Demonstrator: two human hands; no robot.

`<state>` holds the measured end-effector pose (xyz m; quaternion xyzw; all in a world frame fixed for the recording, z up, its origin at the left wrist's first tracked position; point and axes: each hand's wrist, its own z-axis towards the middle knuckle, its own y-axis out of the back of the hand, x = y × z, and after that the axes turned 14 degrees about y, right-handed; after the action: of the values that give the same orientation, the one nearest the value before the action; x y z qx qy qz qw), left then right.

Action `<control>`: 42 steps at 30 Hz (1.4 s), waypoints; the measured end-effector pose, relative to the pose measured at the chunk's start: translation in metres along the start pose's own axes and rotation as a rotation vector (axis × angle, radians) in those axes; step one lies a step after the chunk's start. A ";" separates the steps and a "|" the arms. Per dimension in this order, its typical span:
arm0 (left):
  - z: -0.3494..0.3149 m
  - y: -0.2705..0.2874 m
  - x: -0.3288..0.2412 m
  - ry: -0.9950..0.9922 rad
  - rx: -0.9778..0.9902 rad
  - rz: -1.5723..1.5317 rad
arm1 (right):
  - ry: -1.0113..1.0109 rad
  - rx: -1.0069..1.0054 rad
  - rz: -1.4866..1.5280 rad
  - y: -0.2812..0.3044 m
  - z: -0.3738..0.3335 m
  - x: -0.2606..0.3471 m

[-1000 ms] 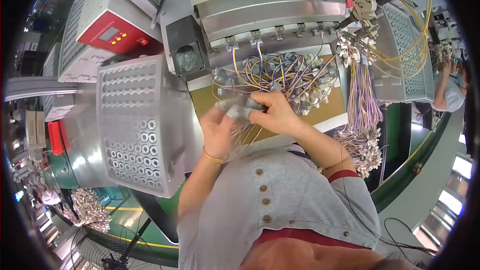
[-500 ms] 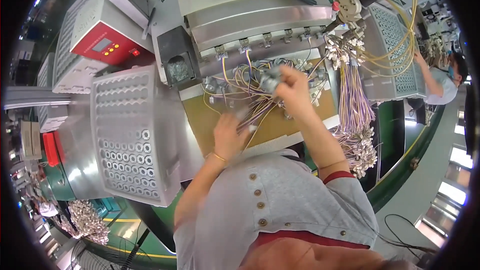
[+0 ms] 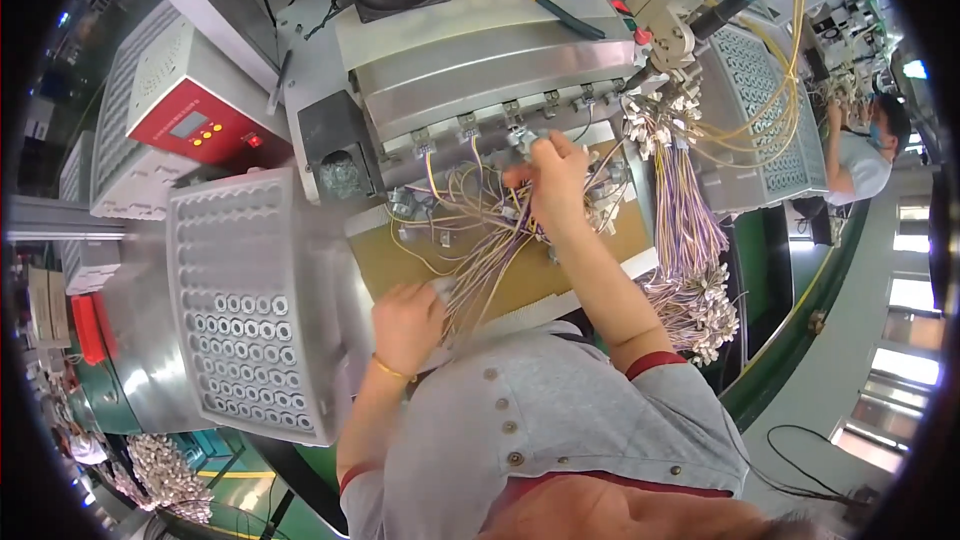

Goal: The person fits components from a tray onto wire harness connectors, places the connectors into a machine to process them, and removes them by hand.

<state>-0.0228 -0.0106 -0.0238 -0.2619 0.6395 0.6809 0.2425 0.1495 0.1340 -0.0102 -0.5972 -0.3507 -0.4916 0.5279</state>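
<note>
My right hand [image 3: 558, 180] pinches a small silvery metal part [image 3: 525, 144] just below the row of metal clips [image 3: 514, 108] on the steel machine's front edge. My left hand [image 3: 408, 325] is curled closed at the near end of a bundle of thin wires [image 3: 490, 265], with a pale piece at its fingertips. The bundle fans out across a brown board [image 3: 385, 260]. Several silvery parts [image 3: 403, 202] with wires lie along the board's far side. Wired connectors [image 3: 469, 125] sit in some of the clips; my right hand hides part of the wires.
A grey tray of metal rings [image 3: 245, 330] stands at left, below a red-fronted control box [image 3: 195, 125]. A black box [image 3: 340, 145] sits left of the machine, pliers [image 3: 555, 5] on top. Wire harnesses [image 3: 685, 200] hang at right. A co-worker [image 3: 858, 155] works at far right.
My right hand has moved the silvery part up toward the clips. My left hand has drawn left and nearer to me, pulling the wires straighter. The view has shifted slightly.
</note>
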 end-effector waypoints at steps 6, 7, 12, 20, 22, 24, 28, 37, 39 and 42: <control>0.004 0.034 -0.009 0.064 -0.141 -0.044 | 0.007 -0.043 0.113 -0.010 0.006 0.005; 0.003 0.037 -0.010 0.064 -0.142 -0.043 | 0.071 0.106 -0.162 0.000 0.011 0.008; -0.002 0.045 -0.015 -0.067 -0.221 -0.056 | 0.914 0.308 -0.917 0.013 -0.007 0.047; 0.006 0.050 -0.013 -0.243 -0.330 0.216 | 0.531 1.217 -0.453 0.008 -0.057 0.019; 0.007 0.071 0.026 -0.056 -0.400 0.363 | 0.448 1.063 -0.339 0.011 -0.052 0.027; 0.001 0.102 0.113 0.254 -0.579 0.425 | 0.389 1.021 -0.340 0.017 -0.051 0.030; -0.041 0.169 0.257 0.720 -0.364 1.085 | 0.368 0.980 -0.310 0.019 -0.053 0.033; -0.055 0.156 0.235 0.882 -0.578 0.995 | 0.385 0.899 -0.397 0.009 -0.056 0.027; -0.042 0.155 0.217 0.821 -0.614 0.865 | 0.326 0.918 -0.437 0.009 -0.054 0.030; -0.021 0.138 0.151 0.624 -0.642 0.016 | 0.334 0.860 -0.386 0.000 -0.054 0.033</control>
<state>-0.2264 -0.0411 -0.0228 -0.5120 0.4400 0.7352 -0.0608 0.1468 0.0776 0.0187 -0.1629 -0.5363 -0.4801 0.6748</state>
